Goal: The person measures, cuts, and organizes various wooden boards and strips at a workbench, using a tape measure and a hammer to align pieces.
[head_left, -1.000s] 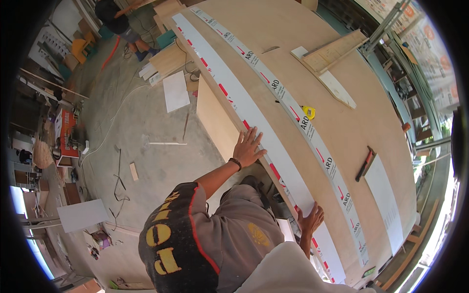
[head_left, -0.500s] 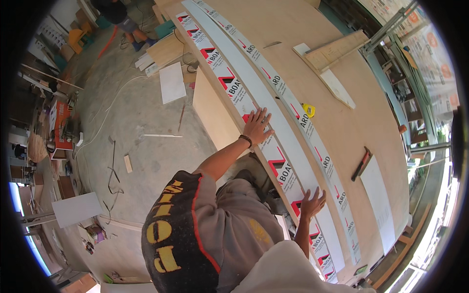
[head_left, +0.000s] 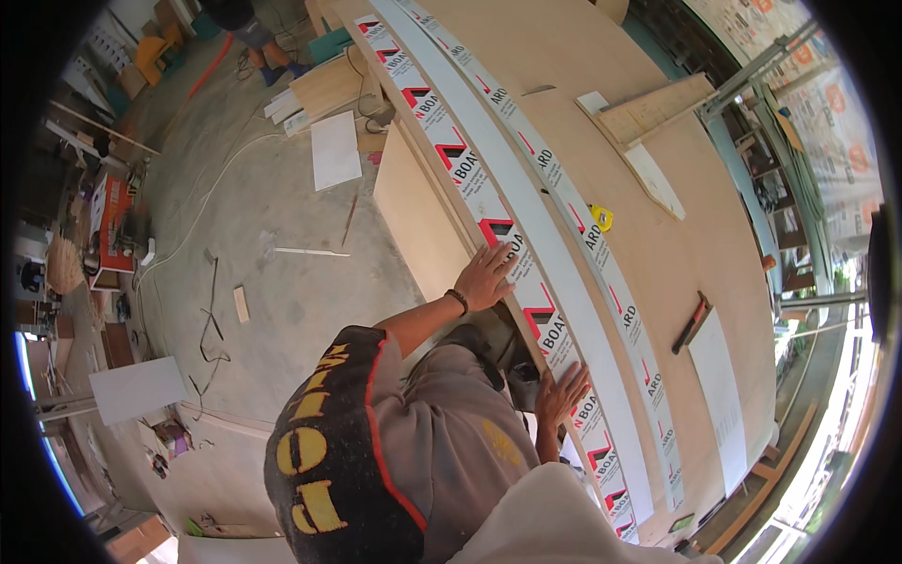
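My left hand [head_left: 486,277] lies flat, fingers stretched out, on a long white strip printed in red and black [head_left: 477,188] along the table's near edge. Lower down the same strip, my right hand [head_left: 562,391] rests with its fingers extended and holds nothing. Beside the printed strip runs a plain pale strip [head_left: 597,376]. Farther right lies a second, narrower printed strip [head_left: 606,273]. All of them stretch lengthwise over a large brown wooden tabletop [head_left: 658,273].
A yellow tape measure [head_left: 601,218] sits beside the narrower strip. Right of it are a dark-handled tool with red [head_left: 692,324], a white sheet [head_left: 719,404] and wooden pieces [head_left: 653,179]. Boards and cables lie on the concrete floor [head_left: 282,207]; another person [head_left: 249,38] stands far left.
Both hands have moved left, toward the table's near edge, and the left one also slid down along the strip. My right hand went from the plain strip to the printed one.
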Action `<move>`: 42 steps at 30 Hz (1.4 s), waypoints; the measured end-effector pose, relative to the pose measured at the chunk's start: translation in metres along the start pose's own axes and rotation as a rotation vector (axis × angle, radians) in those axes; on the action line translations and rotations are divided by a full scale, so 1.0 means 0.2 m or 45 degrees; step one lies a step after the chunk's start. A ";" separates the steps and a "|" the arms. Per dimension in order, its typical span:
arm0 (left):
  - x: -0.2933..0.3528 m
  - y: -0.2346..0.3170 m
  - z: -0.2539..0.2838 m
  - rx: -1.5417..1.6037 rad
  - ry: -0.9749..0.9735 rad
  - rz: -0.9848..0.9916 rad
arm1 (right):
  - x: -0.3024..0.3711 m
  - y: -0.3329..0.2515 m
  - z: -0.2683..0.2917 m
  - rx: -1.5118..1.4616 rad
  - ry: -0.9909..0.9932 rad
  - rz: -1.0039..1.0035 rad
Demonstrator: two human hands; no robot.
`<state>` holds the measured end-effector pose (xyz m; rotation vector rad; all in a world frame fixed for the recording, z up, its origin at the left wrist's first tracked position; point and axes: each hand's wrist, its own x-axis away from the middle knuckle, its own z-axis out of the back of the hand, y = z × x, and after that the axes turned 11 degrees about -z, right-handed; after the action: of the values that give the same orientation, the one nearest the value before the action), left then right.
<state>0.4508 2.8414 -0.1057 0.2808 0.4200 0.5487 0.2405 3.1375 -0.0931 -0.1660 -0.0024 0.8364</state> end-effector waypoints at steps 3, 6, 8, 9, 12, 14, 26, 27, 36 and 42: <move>0.24 0.01 0.03 -0.031 -0.012 0.053 | 0.03 0.03 -0.03 0.069 0.091 0.042; 0.72 -0.06 0.01 0.005 -0.133 0.322 | 0.05 0.01 -0.05 0.141 0.139 0.005; 1.18 -0.17 0.00 0.095 -0.377 0.668 | 0.05 0.00 -0.08 0.164 0.194 0.002; 1.40 -0.24 0.03 0.077 -0.555 0.808 | 0.05 0.00 -0.09 0.168 0.221 -0.025; 2.12 -0.38 0.30 0.432 -1.053 1.355 | 0.06 -0.01 -0.15 0.261 0.275 -0.016; 2.43 -0.45 0.49 0.402 -1.367 1.559 | 0.09 -0.03 -0.18 0.233 0.287 -0.180; 2.92 -0.98 0.35 0.589 -1.073 1.343 | -0.12 -1.29 -0.29 -0.254 0.238 -0.168; 2.76 -1.09 0.31 0.577 -1.123 1.124 | -0.16 -1.47 -0.31 -0.329 0.210 -0.088; 2.81 -2.27 0.98 0.691 0.483 1.922 | -0.62 -3.18 -0.36 -0.705 0.055 0.503; 3.08 -2.58 1.21 0.476 0.558 2.128 | -0.90 -3.94 -0.42 -0.771 -0.114 0.604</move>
<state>1.2655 2.7254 -0.2716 0.8826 0.6590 2.2035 0.7065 2.4743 -0.0477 -0.7190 -0.3129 1.3003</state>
